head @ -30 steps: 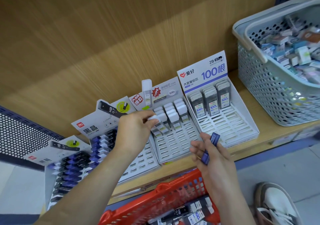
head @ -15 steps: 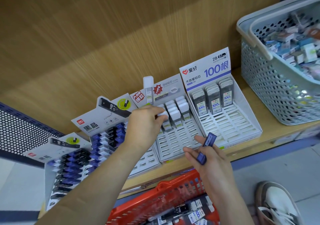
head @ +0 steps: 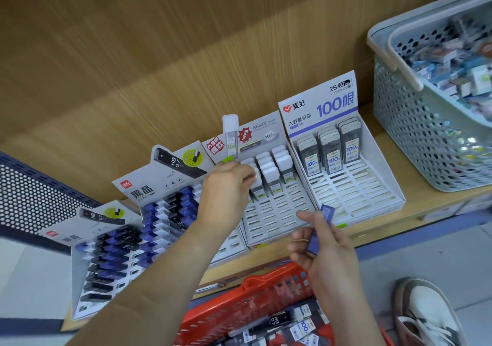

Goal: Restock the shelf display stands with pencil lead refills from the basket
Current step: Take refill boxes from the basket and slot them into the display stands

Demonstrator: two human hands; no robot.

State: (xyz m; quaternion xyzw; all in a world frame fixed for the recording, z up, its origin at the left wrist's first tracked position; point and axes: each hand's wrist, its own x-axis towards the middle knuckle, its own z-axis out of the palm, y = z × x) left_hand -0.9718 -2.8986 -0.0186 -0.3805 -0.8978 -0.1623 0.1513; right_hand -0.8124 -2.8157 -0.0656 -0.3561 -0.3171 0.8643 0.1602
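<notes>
- red basket (head: 239,311) is nearest, bottom of view, below the shelf edge; loose refills (head: 277,321) lie in it, HB and 100 labels readable.
- right hand (head: 327,255) is above the basket, just in front of the shelf edge; fingers and thumb pinch 1 blue refill case (head: 326,213), tilted, top end toward the stands. Not in any slot yet.
- left hand (head: 226,188) is at the middle stand (head: 277,217), fingers curled round 1 white-capped refill (head: 258,185) at the front of the left row. The hand hides the slot, so cannot tell if it is seated.
- middle stand: 3 rows of white-capped spares (head: 271,172) at the back, front slots bare.
- left of it is an HB stand (head: 149,185) with blue and black cases; the left forearm crosses above it. 1 more HB stand (head: 87,225) sits further left.
- right stand (head: 354,193), marked 100: 3 rows of grey cases (head: 332,153) at the back, front slots bare.
- grey basket (head: 415,143) is on the shelf (head: 420,201) far right, full of small boxes; probably not the source.
- risk: the refill goes in crooked, and pressing it tips the upright neighbours, which are packed touching.
- risk: the blue case matches the HB stands, so dropping it in the nearest bare slot would put it with the wrong product.
- risk: the forearm, if it drags low over the HB stand, knocks cases out.
- risk: the stands look like light card, so a hard push may slide 1 back.
- risk: the pinch on the blue case looks loose; if it slips, the case falls into the basket or onto the floor.
</notes>
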